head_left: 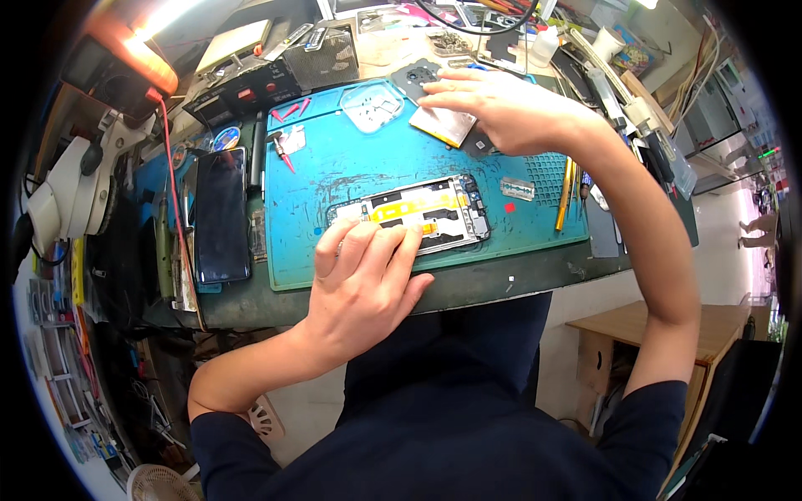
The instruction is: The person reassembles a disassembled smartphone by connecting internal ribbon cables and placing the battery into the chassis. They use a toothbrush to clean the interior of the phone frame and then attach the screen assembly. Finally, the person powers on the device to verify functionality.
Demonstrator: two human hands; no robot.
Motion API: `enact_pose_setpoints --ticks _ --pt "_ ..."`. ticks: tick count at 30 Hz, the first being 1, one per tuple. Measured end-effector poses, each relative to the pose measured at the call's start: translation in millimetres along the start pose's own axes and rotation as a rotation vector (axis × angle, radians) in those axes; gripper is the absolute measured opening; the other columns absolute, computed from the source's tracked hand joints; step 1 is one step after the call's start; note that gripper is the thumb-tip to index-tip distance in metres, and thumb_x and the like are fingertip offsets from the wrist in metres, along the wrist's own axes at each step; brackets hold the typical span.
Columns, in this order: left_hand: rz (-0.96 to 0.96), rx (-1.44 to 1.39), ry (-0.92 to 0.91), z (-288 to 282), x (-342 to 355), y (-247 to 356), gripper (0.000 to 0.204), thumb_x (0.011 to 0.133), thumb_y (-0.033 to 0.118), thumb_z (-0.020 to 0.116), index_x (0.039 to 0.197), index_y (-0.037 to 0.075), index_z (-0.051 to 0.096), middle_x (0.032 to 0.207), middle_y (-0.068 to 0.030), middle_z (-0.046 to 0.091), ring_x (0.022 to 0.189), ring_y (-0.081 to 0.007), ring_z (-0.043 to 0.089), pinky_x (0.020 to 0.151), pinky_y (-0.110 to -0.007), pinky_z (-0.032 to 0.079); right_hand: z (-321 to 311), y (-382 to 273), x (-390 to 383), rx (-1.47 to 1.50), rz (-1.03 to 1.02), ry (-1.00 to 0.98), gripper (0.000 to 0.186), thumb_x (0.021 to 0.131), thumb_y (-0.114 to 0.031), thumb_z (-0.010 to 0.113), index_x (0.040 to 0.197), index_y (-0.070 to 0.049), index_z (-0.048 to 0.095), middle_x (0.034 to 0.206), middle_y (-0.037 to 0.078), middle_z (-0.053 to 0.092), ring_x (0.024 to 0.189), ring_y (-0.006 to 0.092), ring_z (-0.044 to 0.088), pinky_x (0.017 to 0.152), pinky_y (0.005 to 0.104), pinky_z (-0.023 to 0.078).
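An opened phone (418, 215) lies back up on the blue work mat (309, 259), its inner frame and yellow flex ribbon exposed. My left hand (359, 263) rests on the phone's left end, fingers bent over it and thumb by the near edge. Part of the phone is hidden beneath that hand. Farther back, my right hand (510, 108) reaches across with fingers stretched out. Its fingertips are over a silver battery-like block (447, 127) and a dark phone back cover (415, 79). Whether they touch either one cannot be made out.
A clear plastic tray (370, 106) holds small parts. Beside it lies a small pink-handled screwdriver (284, 154). A razor blade (518, 189) and yellow pen-like tool (565, 196) lie to the right. Left of the mat is a dark phone (221, 215); a multimeter (109, 79) stands behind.
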State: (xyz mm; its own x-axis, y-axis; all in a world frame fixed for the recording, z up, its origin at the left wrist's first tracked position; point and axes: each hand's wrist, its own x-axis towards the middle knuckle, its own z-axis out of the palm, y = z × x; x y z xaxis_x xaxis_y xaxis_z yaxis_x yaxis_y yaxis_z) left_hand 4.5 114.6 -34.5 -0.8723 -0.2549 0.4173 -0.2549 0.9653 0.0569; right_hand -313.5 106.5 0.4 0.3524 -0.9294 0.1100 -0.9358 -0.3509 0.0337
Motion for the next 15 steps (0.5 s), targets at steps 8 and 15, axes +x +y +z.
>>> enact_pose_setpoints --ticks 8,15 --pt "-0.051 -0.012 -0.018 3 -4 6 0.053 0.091 0.038 0.07 0.133 0.006 0.066 0.117 -0.0039 0.062 0.112 -0.0207 0.052 0.115 -0.045 0.026 -32 -2 37 -0.319 -0.137 -0.17 0.059 0.072 -0.001 0.081 0.127 -0.008 0.061 0.125 0.006 0.061 0.123 0.0276 0.057 0.103 0.0362 0.051" --pt "-0.01 0.09 -0.015 7 -5 6 0.052 0.092 0.037 0.069 0.134 0.007 0.066 0.116 -0.0034 0.062 0.109 -0.0192 0.053 0.115 -0.045 0.026 -42 13 8 -0.097 -0.172 0.015 0.022 0.083 -0.008 0.077 0.102 -0.009 0.069 0.1 0.008 0.062 0.093 0.0304 0.064 0.079 0.0406 0.054"
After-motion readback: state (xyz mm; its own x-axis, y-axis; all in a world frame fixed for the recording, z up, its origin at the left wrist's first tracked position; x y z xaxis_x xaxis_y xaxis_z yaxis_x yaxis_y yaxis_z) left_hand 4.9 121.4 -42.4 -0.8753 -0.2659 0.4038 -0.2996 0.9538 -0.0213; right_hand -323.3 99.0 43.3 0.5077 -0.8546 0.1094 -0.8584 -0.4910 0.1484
